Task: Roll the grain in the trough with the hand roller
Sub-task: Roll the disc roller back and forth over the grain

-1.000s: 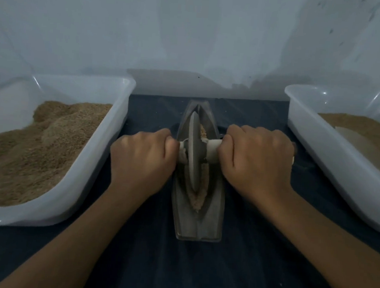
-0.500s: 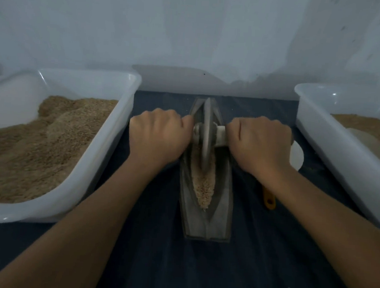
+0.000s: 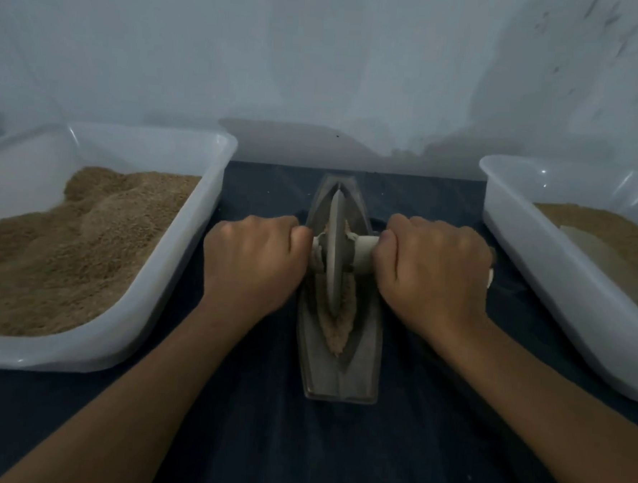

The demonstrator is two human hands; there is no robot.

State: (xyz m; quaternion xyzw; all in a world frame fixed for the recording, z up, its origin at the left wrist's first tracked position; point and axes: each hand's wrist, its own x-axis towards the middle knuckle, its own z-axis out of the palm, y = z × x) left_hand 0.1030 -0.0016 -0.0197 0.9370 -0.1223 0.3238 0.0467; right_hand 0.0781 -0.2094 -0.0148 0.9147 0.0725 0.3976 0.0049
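the hand roller stands upright on its disc edge in the groove of the trough, about midway along its length, the handle bar lying crosswise above both rims. the left hand curls its fingers tight round the left end of the bar, and the right hand grips the right end the same way; both fists sit just outside the trough walls, close to the disc. the grain lies in a narrow heap along the groove, mostly on the near side of the disc and touching it, with a little clinging at the hub. bare groove shows ahead toward the far pointed end and behind toward the near blunt end. the trough rests on a dark cloth, with a strip of cloth open on either side before the tubs begin. count: one trough, one roller, two hands, two white tubs. the left tub holds a brown granular heap, and the right tub, partly cut off by the frame, holds a similar fill. a pale wall rises just beyond the trough's far tip.
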